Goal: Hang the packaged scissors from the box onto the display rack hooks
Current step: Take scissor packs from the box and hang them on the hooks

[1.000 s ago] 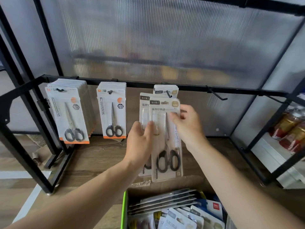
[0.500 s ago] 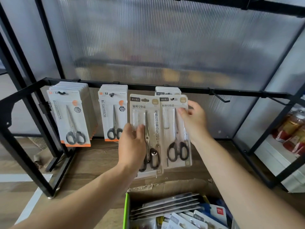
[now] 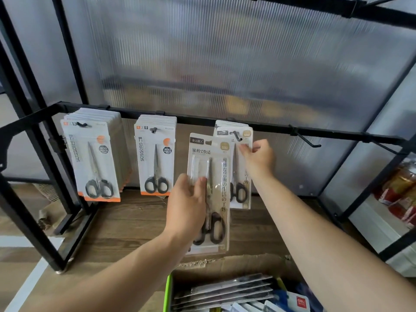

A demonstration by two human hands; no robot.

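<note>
Nearest, at 6 o'clock, sits the box (image 3: pixel 167 291) with its green wall. A bunch of spare packs (image 3: pixel 225 291) lie flat in it, so I'd say there's plenty left to hang.

Just above that, dead centre, the left hand (image 3: pixel 186 206) grips a beige scissors pack (image 3: pixel 210 174) by its left edge, fingers wrapped onto the clear blister. The pack is upright and not on any hook.

Further in, around 1 o'clock, the right hand (image 3: pixel 258 158) pinches the upper part of a second beige pack (image 3: pixel 240 190). The third hook (image 3: pixel 237 136) looks like it's poking through that pack's hang hole, with a few matching packs behind. Can't tell how far onto the hook it sits.

What could go wrong imo:
- If that pack is only on the hook's tip and the pinch lets go early, it could slide off and drop to the wooden floor (image 3: pixel 126 221).
- The left-hand pack overlaps the second one's left edge, so moving either could snag and tug the hooked one off.
- A one-sided grip on slick plastic could let the pack twist when lining up its hole.

Further back along the black rail (image 3: pixel 202 119), one orange-trimmed stack (image 3: pixel 94 158) hangs at 10 o'clock and a second stack (image 3: pixel 155 154) at 11. A bare hook (image 3: pixel 308 140) sticks out at 2 o'clock. There's a frosted panel (image 3: pixel 225 64) behind everything.
</note>
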